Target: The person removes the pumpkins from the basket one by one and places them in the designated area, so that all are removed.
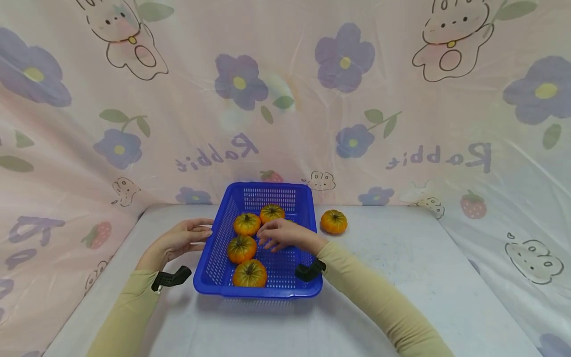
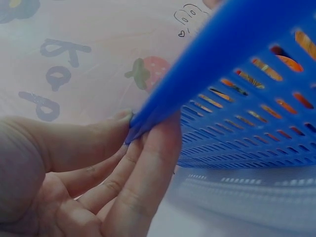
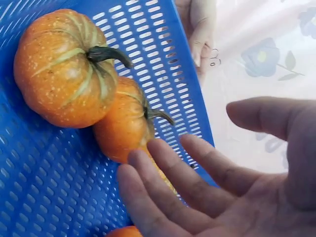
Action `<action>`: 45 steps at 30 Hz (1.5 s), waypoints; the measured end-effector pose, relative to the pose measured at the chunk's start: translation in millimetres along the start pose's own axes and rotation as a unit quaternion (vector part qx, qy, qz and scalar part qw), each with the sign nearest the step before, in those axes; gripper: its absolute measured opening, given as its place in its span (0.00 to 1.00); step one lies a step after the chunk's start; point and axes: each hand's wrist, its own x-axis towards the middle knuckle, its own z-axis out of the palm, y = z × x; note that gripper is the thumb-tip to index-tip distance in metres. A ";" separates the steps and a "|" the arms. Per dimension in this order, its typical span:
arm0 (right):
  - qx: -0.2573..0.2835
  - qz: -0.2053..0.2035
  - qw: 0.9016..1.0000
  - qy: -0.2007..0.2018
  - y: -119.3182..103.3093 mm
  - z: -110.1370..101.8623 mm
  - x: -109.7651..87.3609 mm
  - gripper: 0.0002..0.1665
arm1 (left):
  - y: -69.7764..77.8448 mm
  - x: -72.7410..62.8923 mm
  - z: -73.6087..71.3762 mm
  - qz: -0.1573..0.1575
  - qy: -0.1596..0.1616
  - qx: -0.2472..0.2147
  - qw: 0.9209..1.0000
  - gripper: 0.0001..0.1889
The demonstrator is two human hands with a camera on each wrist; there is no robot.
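Hands: left [image 1: 180, 240] pinches basket rim [image 2: 190, 74] (only left-wrist view shows it); right [image 3: 237, 200] loosely spread, holding nothing.

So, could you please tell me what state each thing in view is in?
Blue perforated plastic basket: upright, partly filled.
Pumpkins in the basket: at least four, whole, stems attached.
Lone pumpkin: whole, on the white tabletop.
Left hand: pinching the basket's rim.
Right hand: over the basket, holding nothing.
Rabbit-print cloth: hanging, creased.

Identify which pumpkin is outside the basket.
The lone pumpkin on the white table, just right of the blue basket in the head view; all the other pumpkins in sight sit inside it.
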 end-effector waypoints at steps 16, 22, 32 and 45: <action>-0.072 0.046 0.994 -0.075 3.4 17.5 9.6 0.18 | 1.2 -0.4 0.6 -0.003 -0.001 0.005 1.000 0.34; -0.087 0.067 0.989 -0.101 3.8 20.2 8.8 0.17 | 0.3 0.7 0.7 -0.003 0.000 0.007 1.000 0.34; -0.079 0.094 0.985 -0.118 3.4 25.3 9.1 0.17 | 0.9 -1.3 1.1 -0.005 0.005 0.002 1.000 0.33; -0.053 0.097 0.987 -0.119 1.6 24.1 8.8 0.13 | 0.6 -1.2 -0.6 -0.004 -0.003 -0.002 1.000 0.32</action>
